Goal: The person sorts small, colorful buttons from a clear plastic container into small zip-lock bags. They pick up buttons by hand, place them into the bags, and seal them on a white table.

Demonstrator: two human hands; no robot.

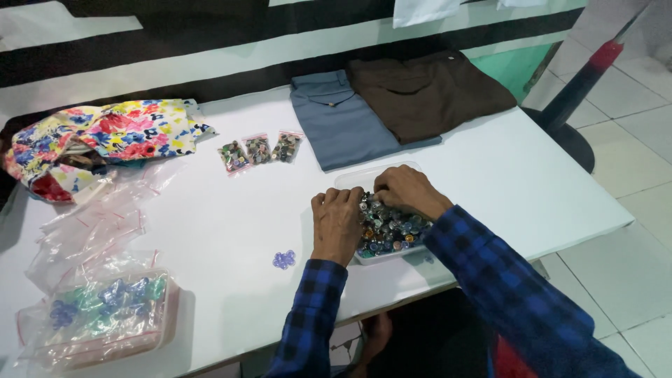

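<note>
Left hand (337, 222) lies palm down, back up, fingers loosely spread and flat, at the left edge of a clear tray (348, 180); fingertips touch the tray rim and the heap of small round beads (388, 227) inside, gripping nothing that shows. Right hand (408, 191) arches over the far part of the tray, fingers curled down into the beads, tips pinched together near the left hand's fingertips; cannot tell whether a bead is actually held. Both forearms come in from bottom edge, sleeves blue-black plaid (490, 280), right arm angled in from the right, left arm nearly straight up. Tray sits on a white table (231, 210), near the front edge, right of centre. Just left of the left wrist, a small purple bead cluster (283, 260) lies loose on the table. Farther back, three small zip bags (260, 150) of beads in a row. Behind the tray, folded blue cloth (336, 122) with brown cloth (427, 91) overlapping its right side. Far left, floral fabric (105, 136), empty clear bags (98, 224) below it, and a bagged box of blue-green pieces (105, 308) at the front left corner. Tiled floor (630, 175) at right.
</note>
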